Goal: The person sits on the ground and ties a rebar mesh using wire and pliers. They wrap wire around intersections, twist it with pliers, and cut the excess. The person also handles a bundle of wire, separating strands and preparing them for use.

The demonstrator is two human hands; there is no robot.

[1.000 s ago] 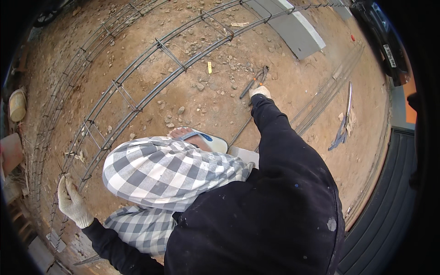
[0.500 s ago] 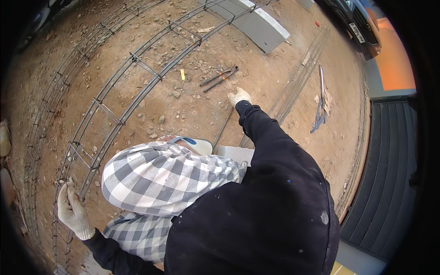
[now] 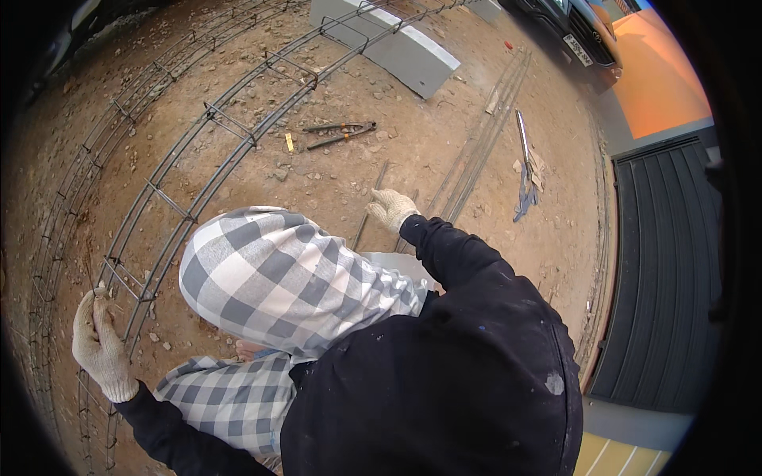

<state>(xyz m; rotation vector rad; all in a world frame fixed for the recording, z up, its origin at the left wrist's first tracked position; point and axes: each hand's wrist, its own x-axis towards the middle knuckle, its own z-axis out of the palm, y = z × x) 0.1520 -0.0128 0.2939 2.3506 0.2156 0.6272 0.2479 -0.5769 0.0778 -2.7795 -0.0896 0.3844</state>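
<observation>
My left hand (image 3: 101, 349), in a cream knitted glove, is closed at a corner of the long rebar cage (image 3: 187, 216), thumb and fingers pinched on its steel near a stirrup. The cage curves away to the far side through the fisheye view. My right hand (image 3: 390, 209), gloved alike, reaches low over the dirt beside my knee. Its fingers are drawn together; whatever lies between them cannot be made out. A thin steel rod (image 3: 362, 230) passes under or beside this hand. Cutters with black and orange handles (image 3: 341, 133) lie beyond it, near a small yellow piece (image 3: 289, 143).
A second rebar cage (image 3: 86, 155) runs along the left. Loose steel bars (image 3: 468, 170) and a long-handled metal tool (image 3: 524, 170) lie to the right. Farther off are a grey concrete block (image 3: 397, 51), a parked vehicle (image 3: 575, 36) and a dark ribbed gate (image 3: 659, 270).
The view has shifted, and my knee now hides the sandalled foot seen before. My right hand has drawn back from the cutters toward my knee. My left hand stays at the cage.
</observation>
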